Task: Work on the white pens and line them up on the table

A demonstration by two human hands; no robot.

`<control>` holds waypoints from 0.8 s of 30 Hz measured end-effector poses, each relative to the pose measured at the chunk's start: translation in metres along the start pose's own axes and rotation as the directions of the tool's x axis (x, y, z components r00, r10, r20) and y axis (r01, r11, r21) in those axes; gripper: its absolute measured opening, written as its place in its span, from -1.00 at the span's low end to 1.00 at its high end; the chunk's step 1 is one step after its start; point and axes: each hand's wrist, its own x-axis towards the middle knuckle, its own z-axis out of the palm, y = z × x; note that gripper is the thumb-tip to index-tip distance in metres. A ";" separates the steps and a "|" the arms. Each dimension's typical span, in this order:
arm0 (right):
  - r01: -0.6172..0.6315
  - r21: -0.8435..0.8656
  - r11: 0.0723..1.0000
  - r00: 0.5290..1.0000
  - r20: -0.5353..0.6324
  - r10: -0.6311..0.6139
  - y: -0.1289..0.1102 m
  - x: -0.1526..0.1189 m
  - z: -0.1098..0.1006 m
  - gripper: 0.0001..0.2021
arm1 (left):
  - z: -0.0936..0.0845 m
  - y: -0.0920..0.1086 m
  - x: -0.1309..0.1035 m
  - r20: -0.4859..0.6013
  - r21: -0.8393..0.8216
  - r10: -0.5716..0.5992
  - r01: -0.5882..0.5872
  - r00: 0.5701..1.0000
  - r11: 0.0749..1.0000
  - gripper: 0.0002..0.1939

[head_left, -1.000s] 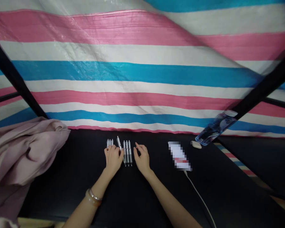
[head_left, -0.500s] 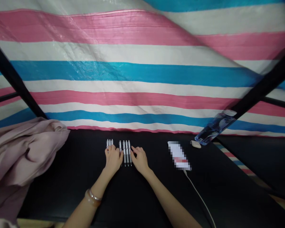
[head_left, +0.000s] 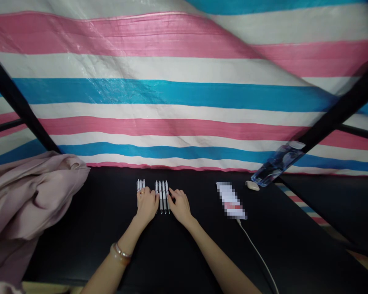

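Several white-and-grey pens [head_left: 163, 196] lie side by side on the black tabletop, their tips toward me. To their left lies a smaller group of similar pens [head_left: 140, 184], partly covered by my left hand [head_left: 146, 204]. That hand is open, palm down, with its thumb against the leftmost pen of the right group. My right hand [head_left: 179, 206] is open too and rests at the right side of the row, its index finger and thumb touching the outermost pen. Neither hand grips a pen.
A phone [head_left: 231, 200] with a white cable [head_left: 257, 249] lies to the right. Behind it are a white earphone-like case [head_left: 252, 185] and a tilted clear bottle [head_left: 277, 163] by the black frame post. Pinkish cloth [head_left: 33, 196] is heaped at left; a striped sheet [head_left: 171, 94] hangs behind.
The leftmost pen of the right group has shifted right, closing the gap to its neighbours. My left thumb moved with it; my right hand has hardly moved.
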 end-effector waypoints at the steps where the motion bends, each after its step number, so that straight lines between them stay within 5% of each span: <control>1: 0.002 -0.002 1.000 1.000 0.007 -0.002 0.000 0.000 0.000 -0.64 | 0.001 0.000 0.000 -0.001 -0.002 0.004 -0.004 1.000 1.000 -0.61; 24: 0.024 -0.062 0.998 0.997 0.073 -0.020 -0.003 -0.001 -0.002 -0.66 | -0.002 0.000 0.000 0.036 0.008 0.030 -0.030 0.999 1.000 -0.62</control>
